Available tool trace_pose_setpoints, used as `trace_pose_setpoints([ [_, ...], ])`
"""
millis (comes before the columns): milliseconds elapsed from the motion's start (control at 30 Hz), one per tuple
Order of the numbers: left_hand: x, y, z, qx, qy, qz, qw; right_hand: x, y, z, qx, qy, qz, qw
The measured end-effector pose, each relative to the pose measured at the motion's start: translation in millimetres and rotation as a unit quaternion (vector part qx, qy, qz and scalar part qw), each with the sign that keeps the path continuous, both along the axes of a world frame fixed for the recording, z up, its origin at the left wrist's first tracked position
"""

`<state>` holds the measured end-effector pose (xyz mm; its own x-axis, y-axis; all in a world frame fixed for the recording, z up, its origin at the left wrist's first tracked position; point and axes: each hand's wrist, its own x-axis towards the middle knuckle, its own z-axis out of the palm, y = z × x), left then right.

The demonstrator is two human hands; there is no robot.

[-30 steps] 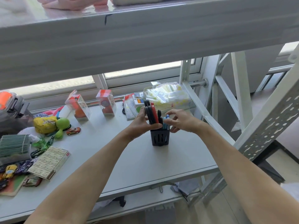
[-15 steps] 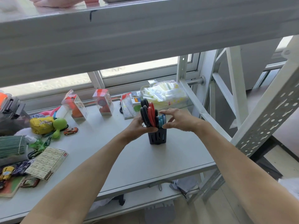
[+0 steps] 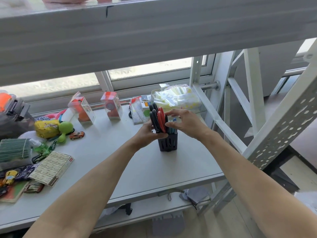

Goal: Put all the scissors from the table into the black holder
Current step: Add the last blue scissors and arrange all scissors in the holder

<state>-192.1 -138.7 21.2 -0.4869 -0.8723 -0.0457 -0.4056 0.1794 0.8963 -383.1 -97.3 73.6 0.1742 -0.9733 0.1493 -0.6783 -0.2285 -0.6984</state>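
Two bare forearms reach from the near edge toward the black holder (image 3: 168, 142), which stands upright on the white table (image 3: 145, 170) and serves here as the landmark.

Left hand (image 3: 145, 133): against the holder's left side, its grip curled around the lower part of the black-handled scissors (image 3: 153, 117).

Right hand (image 3: 186, 123): just right of and above the holder's rim, thumb and fingertips (image 3: 169, 114) pinching the red-handled scissors (image 3: 161, 120) at the handle loop.

Scissors: the black-handled and red-handled pairs stand side by side, handles up, blades down inside the holder. Blue-handled items (image 3: 173, 125) also stand in the holder, right of the red pair and partly hidden by the right hand; their kind cannot be told.

Left of the holder, near side: a flat printed box (image 3: 51, 167), small toy cars and wrapped packets (image 3: 12, 176) toward the table's left edge, and a striped green block (image 3: 14, 148).

Left of the holder, farther back: a small orange toy car (image 3: 77, 135), a green rounded toy (image 3: 64, 128) and a yellow pouch (image 3: 45, 128).

Behind the holder: two clear boxes with red contents (image 3: 112, 107), a printed card pack (image 3: 139, 112) and a clear bag of pale yellow packets (image 3: 178, 97), all near the window sill.

Right of the holder: the white perforated shelf upright (image 3: 281, 121).

Above everything: a shelf board (image 3: 154, 31).
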Motion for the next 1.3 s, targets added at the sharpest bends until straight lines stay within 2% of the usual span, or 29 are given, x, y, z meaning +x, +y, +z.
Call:
trace_pose_setpoints([
  [500, -3, -1, 5, 0.038, 0.007, -0.019, 0.999, -6, -7, -3, 0.081, -0.005, 0.015, 0.997],
  [633, -4, -2, 11, 0.048, -0.004, -0.029, 0.998, -15, 4, -12, 0.092, -0.102, -0.018, 0.99],
  [733, -4, -4, 8, 0.055, -0.005, -0.027, 0.998, -19, 11, -24, 0.072, -0.124, -0.05, 0.988],
  [1067, -5, -3, 4, 0.05, 0.005, -0.011, 0.999, -11, 4, -13, 0.071, 0.018, -0.054, 0.996],
  [1300, -8, -6, -1, -0.006, -0.026, 0.006, 1.0, -14, 8, -14, 0.07, 0.023, -0.025, 0.997],
])
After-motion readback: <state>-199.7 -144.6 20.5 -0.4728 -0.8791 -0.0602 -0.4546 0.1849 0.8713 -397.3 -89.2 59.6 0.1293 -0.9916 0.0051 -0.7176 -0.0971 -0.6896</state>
